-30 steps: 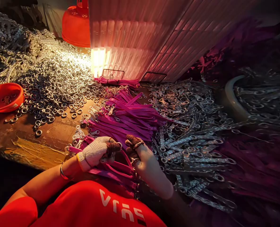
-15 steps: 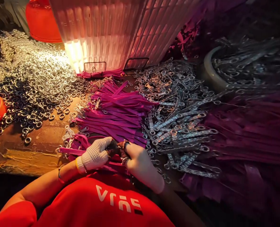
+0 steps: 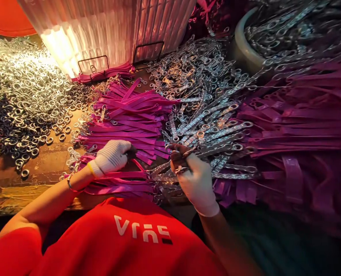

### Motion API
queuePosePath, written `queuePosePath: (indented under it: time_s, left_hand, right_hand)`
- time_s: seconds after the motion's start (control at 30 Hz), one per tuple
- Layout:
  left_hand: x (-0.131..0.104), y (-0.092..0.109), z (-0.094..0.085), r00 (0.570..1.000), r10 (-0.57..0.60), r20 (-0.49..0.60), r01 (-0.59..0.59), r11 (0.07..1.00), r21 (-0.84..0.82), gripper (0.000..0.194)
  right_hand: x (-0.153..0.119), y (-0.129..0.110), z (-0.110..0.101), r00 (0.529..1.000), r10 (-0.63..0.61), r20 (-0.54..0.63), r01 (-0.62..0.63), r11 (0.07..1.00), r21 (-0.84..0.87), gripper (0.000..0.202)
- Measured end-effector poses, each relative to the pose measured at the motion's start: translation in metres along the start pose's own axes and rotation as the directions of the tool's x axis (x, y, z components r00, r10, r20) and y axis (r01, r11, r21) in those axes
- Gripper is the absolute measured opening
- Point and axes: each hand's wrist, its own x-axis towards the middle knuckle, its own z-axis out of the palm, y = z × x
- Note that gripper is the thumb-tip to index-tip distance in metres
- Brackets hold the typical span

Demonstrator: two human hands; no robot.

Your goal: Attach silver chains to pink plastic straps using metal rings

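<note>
Left hand (image 3: 111, 157): gloved in white knit, resting on the near edge of the purple strap pile (image 3: 130, 119). Fingers curled down over one purple strap (image 3: 124, 175) that runs rightward from under the palm; grip looks closed on it, though the fingertips are hidden.

Right hand (image 3: 195, 176): gloved, dark fingertips (image 3: 177, 155). Fingers pinched together on a metal chain piece (image 3: 161, 168) at the near edge of the chain heap (image 3: 205, 111). Chain piece slants down to the left, toward the strap end.

Held strap: lies across the near table edge, between the two hands, just near of the strap pile. Its right end meets the chain near centre; whether they are joined, cannot tell.

Strap pile: centre of table, straps fanned left to right, metal fittings at their left ends.

Chain heap: right of the strap pile, touching it, spreading to the far right.

Loose rings (image 3: 23, 103): large silver spread on the far left, thinning out toward the bare wooden table (image 3: 43, 168).

More purple straps (image 3: 297, 130): dim mass on the far right, overlapping the chain heap.

Grey basin (image 3: 242, 50): far right, filled with chains.

Ribbed translucent panel (image 3: 107, 27): far centre, lit from behind, standing on black wire feet.

Clothing: red shirt with white lettering (image 3: 141, 234) at the near edge; thin bangle (image 3: 70, 184) on the left wrist.
</note>
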Motion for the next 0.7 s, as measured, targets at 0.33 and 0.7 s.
queuePosePath:
  time_s: [0.33,0.7]
  left_hand:
    - [0.030,0.028,0.037,0.959,0.024,0.282,-0.155,0.879,0.452,0.025]
    - [-0.003,0.009,0.036,0.992,0.009,0.125,-0.022,0.994,0.106,0.022]
  right_hand:
    - [-0.019,0.007,0.018,0.949,-0.090,0.301,0.205,0.902,-0.379,0.031]
    - [-0.017,0.000,0.016,0.929,-0.302,0.213,0.347,0.911,-0.223,0.043]
